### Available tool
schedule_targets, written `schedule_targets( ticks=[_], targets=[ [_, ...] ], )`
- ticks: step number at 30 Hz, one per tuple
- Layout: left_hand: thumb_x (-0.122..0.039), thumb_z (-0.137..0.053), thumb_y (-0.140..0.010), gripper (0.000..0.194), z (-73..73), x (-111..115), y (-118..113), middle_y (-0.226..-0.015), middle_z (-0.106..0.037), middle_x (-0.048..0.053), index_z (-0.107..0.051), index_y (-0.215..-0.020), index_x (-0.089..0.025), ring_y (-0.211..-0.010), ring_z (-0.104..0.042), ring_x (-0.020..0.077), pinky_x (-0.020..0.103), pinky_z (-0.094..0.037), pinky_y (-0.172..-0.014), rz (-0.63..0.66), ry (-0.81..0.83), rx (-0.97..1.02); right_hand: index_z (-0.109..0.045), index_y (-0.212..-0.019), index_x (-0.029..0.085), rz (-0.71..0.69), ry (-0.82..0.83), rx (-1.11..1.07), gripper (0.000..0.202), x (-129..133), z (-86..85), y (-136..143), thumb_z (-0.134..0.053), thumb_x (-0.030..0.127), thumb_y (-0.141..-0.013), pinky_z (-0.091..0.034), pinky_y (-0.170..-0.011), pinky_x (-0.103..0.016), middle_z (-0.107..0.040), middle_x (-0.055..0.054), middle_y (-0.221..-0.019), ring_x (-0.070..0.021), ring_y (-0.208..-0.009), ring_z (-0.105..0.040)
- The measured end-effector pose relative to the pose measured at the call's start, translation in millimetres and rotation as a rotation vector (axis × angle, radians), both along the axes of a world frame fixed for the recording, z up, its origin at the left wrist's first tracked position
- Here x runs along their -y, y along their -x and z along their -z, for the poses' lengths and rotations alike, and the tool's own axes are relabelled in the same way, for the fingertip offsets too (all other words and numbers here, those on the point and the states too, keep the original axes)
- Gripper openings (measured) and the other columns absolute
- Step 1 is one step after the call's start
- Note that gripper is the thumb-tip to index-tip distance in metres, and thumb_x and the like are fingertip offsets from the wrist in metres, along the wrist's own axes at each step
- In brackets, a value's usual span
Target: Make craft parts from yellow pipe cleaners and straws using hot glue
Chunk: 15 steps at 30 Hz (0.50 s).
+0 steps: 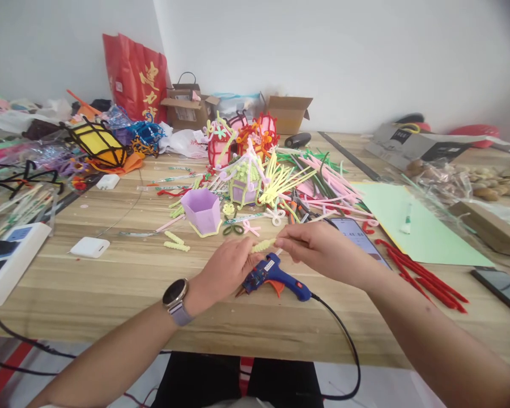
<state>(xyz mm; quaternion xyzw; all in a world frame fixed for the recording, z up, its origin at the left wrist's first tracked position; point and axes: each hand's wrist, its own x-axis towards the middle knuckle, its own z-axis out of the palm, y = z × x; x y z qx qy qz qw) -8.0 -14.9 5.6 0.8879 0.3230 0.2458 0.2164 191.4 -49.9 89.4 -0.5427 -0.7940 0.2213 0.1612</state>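
Between my two hands stretches a pale yellow coiled pipe cleaner (263, 246). My left hand (229, 263), with a watch on its wrist, pinches one end, and my right hand (304, 246) grips the other. Just below them a blue glue gun (276, 276) lies on the table, its nozzle pointing left and its cord trailing right. To the left are two more yellow coiled pieces (177, 242) and a lilac paper cup shape (203, 211) with a yellow-green edge. Behind stands a small lilac and green pipe-cleaner lantern (243, 178).
Bundles of yellow pipe cleaners (284, 178) and pink ones fill the middle. A phone (357, 241) lies beside my right hand, near red pipe cleaners (425, 280) and a green sheet (420, 226). A power strip (17, 260) and white adapter (90, 247) sit left.
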Motion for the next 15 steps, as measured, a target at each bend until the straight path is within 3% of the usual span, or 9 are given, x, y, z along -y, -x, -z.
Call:
schedule_targets(
  ticks=[3,5,7,8,11,15],
  targets=[
    [-0.049,-0.030,-0.097,0.039,-7.5,0.3,0.8,-0.087,-0.063,0.006,-0.054,-0.098,-0.018,-0.083,-0.059,0.0208,0.034,-0.044,-0.075,-0.045,0.303,0.150,-0.064,-0.087,0.020,0.103,-0.474,0.097,0.015,7.3,-3.3,0.8,-0.053,0.028,-0.091,-0.040,-0.061,-0.028,-0.067,-0.003,-0.076,-0.0161,-0.066,-0.059],
    [-0.050,-0.031,-0.097,0.038,-9.8,-1.6,1.2,-0.074,-0.057,0.001,-0.052,-0.091,-0.019,-0.072,-0.056,0.0173,0.031,-0.043,-0.071,-0.094,0.518,0.302,-0.063,-0.095,0.022,0.214,-0.887,0.081,0.009,13.8,2.9,2.2,-0.058,0.025,-0.088,-0.043,-0.073,-0.034,-0.068,-0.007,-0.090,-0.0211,-0.081,-0.062],
    [-0.050,-0.032,-0.096,0.036,-9.7,-4.2,1.0,-0.063,-0.050,-0.002,-0.049,-0.088,-0.019,-0.063,-0.051,0.0142,0.029,-0.042,-0.067,-0.092,0.742,0.483,-0.062,-0.098,0.022,0.263,-1.173,0.028,0.013,18.2,15.5,5.9,-0.062,0.018,-0.085,-0.042,-0.081,-0.039,-0.066,-0.008,-0.092,-0.0228,-0.086,-0.061],
    [-0.051,-0.034,-0.095,0.035,-8.9,-5.1,0.5,-0.062,-0.050,-0.003,-0.048,-0.088,-0.019,-0.061,-0.050,0.0134,0.028,-0.042,-0.067,-0.067,0.843,0.567,-0.061,-0.096,0.022,0.233,-1.220,0.010,0.013,18.8,23.4,8.8,-0.063,0.016,-0.084,-0.042,-0.079,-0.038,-0.064,-0.007,-0.088,-0.0219,-0.083,-0.060],
    [-0.054,-0.043,-0.091,0.035,-5.7,-4.4,-2.4,-0.075,-0.056,0.000,-0.047,-0.088,-0.019,-0.073,-0.056,0.0143,0.028,-0.043,-0.070,-0.021,0.995,0.737,-0.059,-0.092,0.020,0.018,-1.106,0.069,0.013,14.1,47.3,21.1,-0.068,0.027,-0.084,-0.041,-0.075,-0.036,-0.064,-0.004,-0.081,-0.0196,-0.075,-0.057],
    [-0.058,-0.045,-0.089,0.040,-2.0,4.4,-7.7,-0.094,-0.057,0.004,-0.051,-0.092,-0.019,-0.094,-0.055,0.0177,0.030,-0.044,-0.082,-0.082,0.932,0.694,-0.060,-0.087,0.019,-0.058,-0.953,0.160,0.016,5.2,67.0,34.7,-0.062,0.035,-0.089,-0.038,-0.075,-0.035,-0.067,-0.005,-0.080,-0.0198,-0.076,-0.056]
  ],
)
